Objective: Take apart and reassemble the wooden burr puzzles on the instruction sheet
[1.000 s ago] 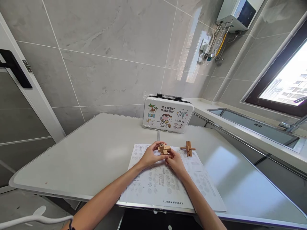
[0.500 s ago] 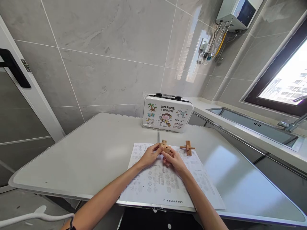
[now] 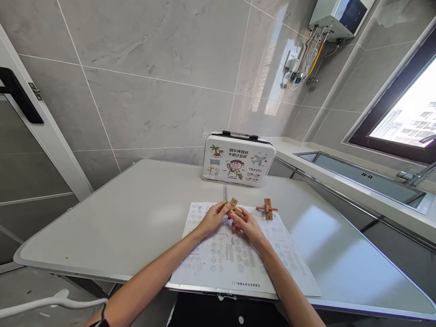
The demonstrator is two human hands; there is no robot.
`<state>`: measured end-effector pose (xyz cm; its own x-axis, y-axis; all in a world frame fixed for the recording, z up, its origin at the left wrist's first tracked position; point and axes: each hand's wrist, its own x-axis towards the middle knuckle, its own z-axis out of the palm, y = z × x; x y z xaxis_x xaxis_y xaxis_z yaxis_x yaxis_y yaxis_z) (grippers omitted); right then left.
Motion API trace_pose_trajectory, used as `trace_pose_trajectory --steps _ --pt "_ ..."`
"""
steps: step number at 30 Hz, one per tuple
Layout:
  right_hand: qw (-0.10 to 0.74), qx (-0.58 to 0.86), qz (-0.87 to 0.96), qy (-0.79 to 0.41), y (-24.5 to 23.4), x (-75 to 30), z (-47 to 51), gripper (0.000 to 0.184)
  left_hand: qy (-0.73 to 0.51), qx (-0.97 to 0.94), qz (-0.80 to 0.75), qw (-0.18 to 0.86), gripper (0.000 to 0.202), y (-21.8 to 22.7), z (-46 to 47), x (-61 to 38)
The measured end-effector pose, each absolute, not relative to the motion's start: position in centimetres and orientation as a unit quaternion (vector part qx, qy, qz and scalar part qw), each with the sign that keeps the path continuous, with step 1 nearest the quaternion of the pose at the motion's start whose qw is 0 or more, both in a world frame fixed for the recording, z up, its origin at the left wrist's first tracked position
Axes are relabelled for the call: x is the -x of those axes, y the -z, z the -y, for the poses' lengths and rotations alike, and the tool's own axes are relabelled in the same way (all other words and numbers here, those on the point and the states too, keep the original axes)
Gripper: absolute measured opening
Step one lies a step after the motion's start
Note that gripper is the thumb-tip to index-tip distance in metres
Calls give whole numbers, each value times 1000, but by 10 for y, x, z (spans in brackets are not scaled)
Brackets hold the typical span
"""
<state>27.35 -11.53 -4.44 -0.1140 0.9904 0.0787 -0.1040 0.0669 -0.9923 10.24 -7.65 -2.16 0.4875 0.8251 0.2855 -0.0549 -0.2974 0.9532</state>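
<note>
Between both hands is a small interlocking wooden puzzle [image 3: 234,208], made of notched blocks and held just above the printed sheet. My left hand [image 3: 214,217] pinches its left side with thumb and fingers. On the right side, my right hand [image 3: 245,223] is closed on it, thumb on the near face and the other fingers curled below. The fingers hide part of the blocks. A second wooden piece [image 3: 268,209], cross-shaped with a thin rod through it, lies at the sheet's upper right, apart from my hands. Under both forearms spreads the instruction sheet [image 3: 218,272], covered in small drawings.
A white cartoon case [image 3: 238,159] with a black handle stands at the back of the white folding table [image 3: 112,218]. To the right runs a counter with a sink [image 3: 361,177] and faucet [image 3: 413,177]. A white cable [image 3: 51,302] hangs at lower left.
The wooden puzzle in my hands has turned slightly, its upper block now tilting to the right. Both hands keep their hold in nearly the same place.
</note>
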Motion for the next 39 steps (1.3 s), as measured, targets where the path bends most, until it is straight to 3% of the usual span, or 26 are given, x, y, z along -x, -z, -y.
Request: trace_pose_trajectory --steps 10,15,20,24,28,32,39 --pt "485 445 572 -490 45 -270 120 48 -433 -675 -292 521 48 24 75 -100" --pt "446 479 668 -353 56 -265 118 48 -477 -643 -333 499 47 25 68 -98" --pt "434 492 714 -244 61 -267 117 47 -472 -610 -314 554 48 29 65 -100" --pt "437 496 710 -243 62 -268 116 50 -462 -607 -312 566 48 32 64 -102" --pt "470 501 667 -287 57 -269 114 37 -453 -612 -313 568 50 32 66 -102" --pt "498 496 624 -341 50 -272 115 47 -425 -624 -298 584 49 30 69 -102" --pt "538 462 579 -403 44 -274 116 50 -366 -621 -273 637 46 27 71 -99"
